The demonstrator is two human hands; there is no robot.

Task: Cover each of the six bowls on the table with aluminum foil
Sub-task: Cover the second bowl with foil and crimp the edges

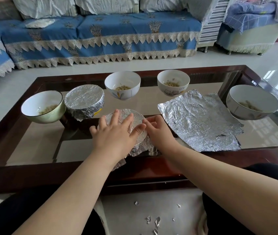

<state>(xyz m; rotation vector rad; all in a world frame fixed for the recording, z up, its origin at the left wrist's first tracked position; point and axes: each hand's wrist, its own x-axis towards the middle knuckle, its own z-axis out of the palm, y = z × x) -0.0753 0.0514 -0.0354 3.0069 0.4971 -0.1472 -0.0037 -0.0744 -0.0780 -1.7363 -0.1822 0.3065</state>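
A foil-covered bowl [135,118] stands near the table's front edge. My left hand [113,133] lies flat on its foil top with fingers spread. My right hand [157,130] presses the foil at the bowl's right rim with curled fingers. A second foil-covered bowl [84,102] sits behind and to the left. Uncovered bowls with food stand around: a green one [43,106] at the left, a white one [122,84] at the back middle, another [173,82] at the back right, and one [252,102] at the far right. Loose crumpled foil sheets [201,121] lie to the right.
The glass-topped table [33,145] has a dark wooden frame. Small foil scraps [151,219] lie on the floor between my knees. A blue-covered sofa [100,39] runs behind the table.
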